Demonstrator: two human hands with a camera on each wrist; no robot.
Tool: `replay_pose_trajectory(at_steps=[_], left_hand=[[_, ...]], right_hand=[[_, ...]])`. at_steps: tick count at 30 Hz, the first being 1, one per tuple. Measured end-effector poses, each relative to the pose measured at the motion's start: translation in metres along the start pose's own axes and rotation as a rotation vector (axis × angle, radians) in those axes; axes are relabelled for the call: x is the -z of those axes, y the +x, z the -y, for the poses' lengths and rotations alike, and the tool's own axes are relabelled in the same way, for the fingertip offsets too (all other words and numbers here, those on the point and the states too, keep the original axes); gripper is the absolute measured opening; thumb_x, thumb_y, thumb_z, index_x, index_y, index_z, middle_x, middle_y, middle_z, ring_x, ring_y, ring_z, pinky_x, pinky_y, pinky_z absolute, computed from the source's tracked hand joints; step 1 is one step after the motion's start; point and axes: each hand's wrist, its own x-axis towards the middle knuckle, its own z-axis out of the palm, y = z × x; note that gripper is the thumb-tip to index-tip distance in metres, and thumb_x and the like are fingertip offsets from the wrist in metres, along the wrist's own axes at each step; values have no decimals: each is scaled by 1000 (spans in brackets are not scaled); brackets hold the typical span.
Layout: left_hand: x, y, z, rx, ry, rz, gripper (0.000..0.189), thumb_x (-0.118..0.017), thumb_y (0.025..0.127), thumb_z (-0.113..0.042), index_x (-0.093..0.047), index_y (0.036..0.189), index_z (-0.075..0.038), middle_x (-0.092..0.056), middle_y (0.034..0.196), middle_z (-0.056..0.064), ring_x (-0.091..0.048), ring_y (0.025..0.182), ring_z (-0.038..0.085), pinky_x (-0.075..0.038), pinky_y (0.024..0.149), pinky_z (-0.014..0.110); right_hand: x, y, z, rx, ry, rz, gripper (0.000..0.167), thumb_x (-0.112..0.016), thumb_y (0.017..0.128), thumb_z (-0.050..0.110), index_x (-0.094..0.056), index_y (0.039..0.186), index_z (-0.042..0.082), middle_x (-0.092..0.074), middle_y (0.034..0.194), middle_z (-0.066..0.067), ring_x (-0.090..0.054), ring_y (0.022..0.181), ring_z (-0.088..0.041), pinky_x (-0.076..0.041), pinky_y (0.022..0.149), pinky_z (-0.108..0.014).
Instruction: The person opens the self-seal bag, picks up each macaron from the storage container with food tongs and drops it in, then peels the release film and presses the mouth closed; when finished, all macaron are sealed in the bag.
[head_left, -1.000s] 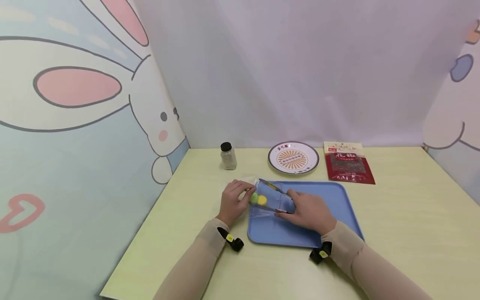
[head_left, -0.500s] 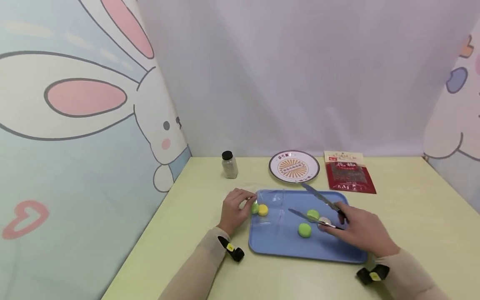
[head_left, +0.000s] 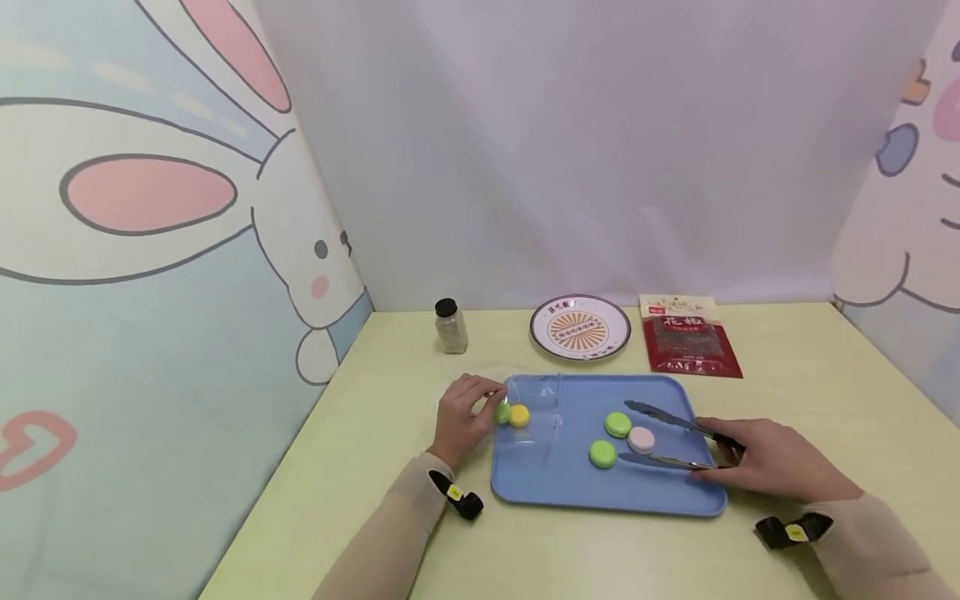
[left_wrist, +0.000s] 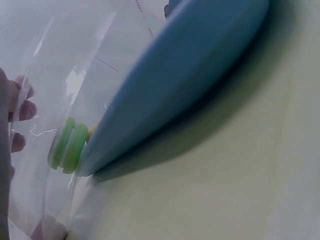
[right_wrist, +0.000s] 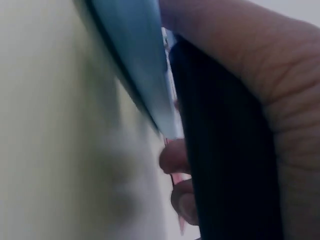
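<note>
While I have the left grip (head_left: 465, 419) pinching a clear bag (head_left: 542, 398), green macaron (head_left: 502, 413) and yellow macaron (head_left: 519, 416) inside, over the left edge of the blue tray (head_left: 570, 485), my right grip (head_left: 780, 460) clamps tongs (head_left: 672, 419), their arms apart about a pink macaron (head_left: 641, 439) beside two green macarons (head_left: 602, 453), nearer the right edge.

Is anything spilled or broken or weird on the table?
Nothing looks spilled or broken. One slightly odd bit: the clear bag pokes past the left edge of the blue tray, with a green macaron inside right at the rim.
</note>
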Motion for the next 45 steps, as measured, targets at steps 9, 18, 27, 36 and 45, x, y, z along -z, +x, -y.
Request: replay_pose_trajectory(at_steps=[9,18,27,36,45], left_hand=[[-1,8,1,17,18,8,6,-75,93,-17,-77,96,-13,-73,91,-6,-64,83,12,-51,75,31],[-2,-11,2,47,7,18,9,-72,95,-21,-77,95,-14,-72,91,-8,-63,82,10,-50,74,29],[-1,-11,5,15,-24,0,6,-71,95,-19,-76,96,-15,-71,92,-8,-62,83,9,-50,76,26],[-5,-1,3,6,-28,3,4,-75,92,-15,-76,96,-14,-72,92,-7,-62,83,9,-50,76,24],[-3,-3,2,28,-21,13,5,-73,94,-18,-76,96,-14,-72,92,-8,-62,83,9,-51,75,25]], right_hand=[[6,2,7,-1,-27,47,69,-66,76,77,-75,121,26,-54,71,19,-44,62,-1,-34,57,-25],[-4,-3,9,17,16,96,67,-66,79,74,-75,122,23,-64,83,15,-45,65,0,-36,59,-25],[-8,-3,11,49,31,70,66,-65,82,72,-74,123,21,-69,90,14,-47,68,2,-39,60,-24],[3,-1,8,33,48,83,66,-66,82,70,-73,125,21,-67,88,14,-46,67,1,-37,60,-24],[1,-1,11,33,31,57,68,-67,83,69,-72,127,18,-72,97,6,-48,70,0,-40,61,-26]])
